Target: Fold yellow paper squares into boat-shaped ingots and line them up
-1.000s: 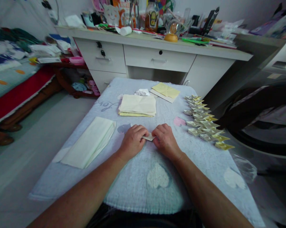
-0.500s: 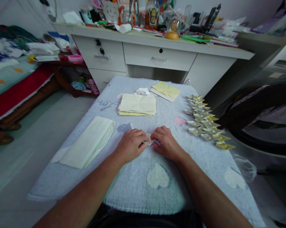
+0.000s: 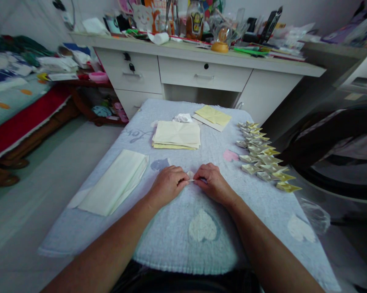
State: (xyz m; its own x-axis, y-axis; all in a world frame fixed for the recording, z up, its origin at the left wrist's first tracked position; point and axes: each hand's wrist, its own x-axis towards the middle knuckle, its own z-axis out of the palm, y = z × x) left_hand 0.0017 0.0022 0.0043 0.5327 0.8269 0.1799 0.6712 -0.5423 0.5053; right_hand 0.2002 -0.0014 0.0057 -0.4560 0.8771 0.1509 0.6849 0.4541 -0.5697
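Between my two hands is a small piece of folded paper (image 3: 190,175), pale and mostly covered by the fingers. My left hand (image 3: 170,182) pinches its left side, thumb and fingers pressed together. On its right side my right hand (image 3: 212,181) pinches it in the same way. Both hands rest low over the cloth-covered table. Beyond them lies a stack of cream and yellow paper sheets (image 3: 176,134). To the right stand several small folded paper boats (image 3: 263,156) in rows, white and yellow.
A folded pale paper bundle (image 3: 114,183) lies at left on the blue tablecloth (image 3: 168,240). Crumpled white paper (image 3: 182,118) and a yellow sheet (image 3: 213,114) lie at the back. Behind stands a white desk (image 3: 202,73) with cluttered top; a washing machine (image 3: 339,142) is at right.
The small paper has been tilted or folded, so less of its flat face shows. My fingertips have drawn slightly closer together at its near edge.
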